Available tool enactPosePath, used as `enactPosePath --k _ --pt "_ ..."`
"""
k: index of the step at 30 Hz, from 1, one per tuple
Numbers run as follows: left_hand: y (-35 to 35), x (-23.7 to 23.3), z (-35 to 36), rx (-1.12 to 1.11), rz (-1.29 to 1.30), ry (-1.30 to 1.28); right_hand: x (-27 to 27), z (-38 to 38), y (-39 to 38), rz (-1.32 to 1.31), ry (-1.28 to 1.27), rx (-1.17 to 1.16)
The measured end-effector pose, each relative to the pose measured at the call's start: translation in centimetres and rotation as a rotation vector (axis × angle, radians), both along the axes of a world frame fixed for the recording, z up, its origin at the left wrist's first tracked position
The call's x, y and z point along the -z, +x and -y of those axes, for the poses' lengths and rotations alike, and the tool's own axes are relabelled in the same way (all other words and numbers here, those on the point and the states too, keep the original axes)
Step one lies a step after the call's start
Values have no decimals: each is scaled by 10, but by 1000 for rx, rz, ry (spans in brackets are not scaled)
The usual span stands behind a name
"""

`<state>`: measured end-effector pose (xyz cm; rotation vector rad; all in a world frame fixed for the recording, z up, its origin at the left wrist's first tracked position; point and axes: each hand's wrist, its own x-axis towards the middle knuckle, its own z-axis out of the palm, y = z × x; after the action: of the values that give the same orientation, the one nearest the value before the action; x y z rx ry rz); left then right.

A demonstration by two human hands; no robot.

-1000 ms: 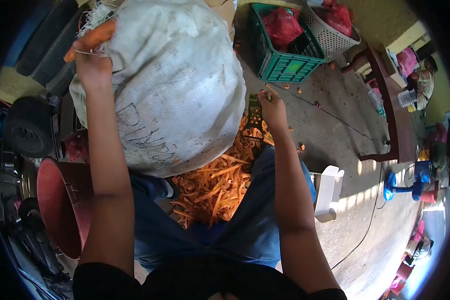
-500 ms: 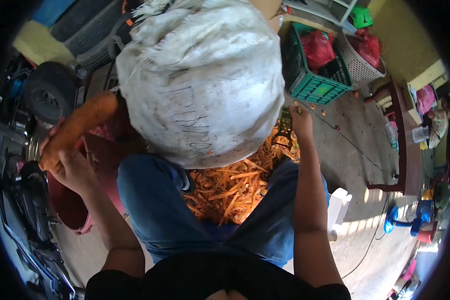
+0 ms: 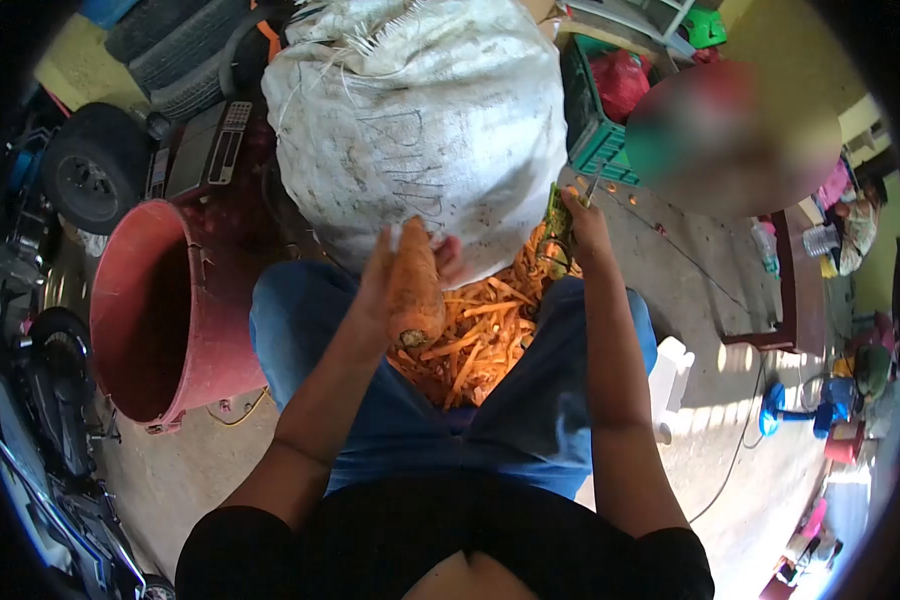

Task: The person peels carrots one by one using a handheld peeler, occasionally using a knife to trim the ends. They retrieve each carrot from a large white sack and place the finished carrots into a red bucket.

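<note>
1. The left hand [image 3: 378,285] is raised in front of the person's lap, its grip wrapped round a thick carrot [image 3: 416,290].
2. The carrot stands nearly upright. Its cut top end points down toward the lap and its narrower end points up toward the sack.
3. The right hand [image 3: 582,218] is stretched farther forward on the right, its grip clenched on a green tool [image 3: 556,222]. What kind of tool it is cannot be made out.
4. A pile of orange peelings [image 3: 475,345] lies on the floor between the knees, just under the carrot and reaching out below the right hand.
5. A big white woven sack [image 3: 420,120], bulging and marked with dark lettering, stands right beyond the peelings. The carrot's upper end overlaps its lower edge in the view.
6. A red bucket [image 3: 135,300] lies tipped on the concrete floor [image 3: 700,300] to the left of the left knee, its mouth facing the camera.
7. A tyre [image 3: 80,175] sits beyond the bucket at far left.
8. A green crate [image 3: 592,140] sits behind the sack on the right, near the right hand.
</note>
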<state>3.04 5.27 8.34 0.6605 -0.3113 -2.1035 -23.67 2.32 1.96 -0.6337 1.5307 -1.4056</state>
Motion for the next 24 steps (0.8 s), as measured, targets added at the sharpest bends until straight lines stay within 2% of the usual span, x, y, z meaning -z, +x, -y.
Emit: enactPosePath --k 1,2,3,4,6,7,9,11,13,14,15,16,17,19,21,22,23,24 --pt "-1 19 -2 16 -12 -1 1 -3 -1 73 -44 -10" --pt "-2 54 1 252 -112 19 3 -6 1 121 -90 10" --pt "-5 61 -1 489 -208 43 -3 -13 4 111 -89 25" --pt "-8 68 -4 501 -212 51 -8 -21 8 188 -108 38" --pt "-20 74 -11 333 -19 365 -15 -34 22 312 -142 108" --pt "-24 74 -10 335 -21 367 -18 -38 29 310 -140 110" --pt "-31 76 -6 298 201 348 -21 -49 41 518 -138 351" --pt "-32 78 -7 323 195 287 -15 -57 54 521 -208 397" --pt "-30 67 -10 412 74 254 -23 -68 72 620 -206 341" --pt "-30 72 -11 410 72 253 -32 -73 79 586 -138 291" --pt "-30 74 -11 457 -60 185 -33 -71 84 586 -139 288" --pt "-29 77 -12 503 -191 117 -32 -69 90 413 -111 256" --pt "-30 78 -13 501 -190 118 -32 -68 96 239 -84 223" --pt "-30 50 -19 331 -37 333 -30 -68 108 251 -108 192" --pt "-26 44 -22 289 53 243 -26 -69 118 -15 -127 86" --pt "-25 44 -24 253 143 155 -23 -68 122 -13 -127 83" --pt "-25 52 -22 251 144 155 -18 -66 125 -166 -174 99" --pt "-26 59 -18 281 39 197 -16 -65 128 -318 -222 115"
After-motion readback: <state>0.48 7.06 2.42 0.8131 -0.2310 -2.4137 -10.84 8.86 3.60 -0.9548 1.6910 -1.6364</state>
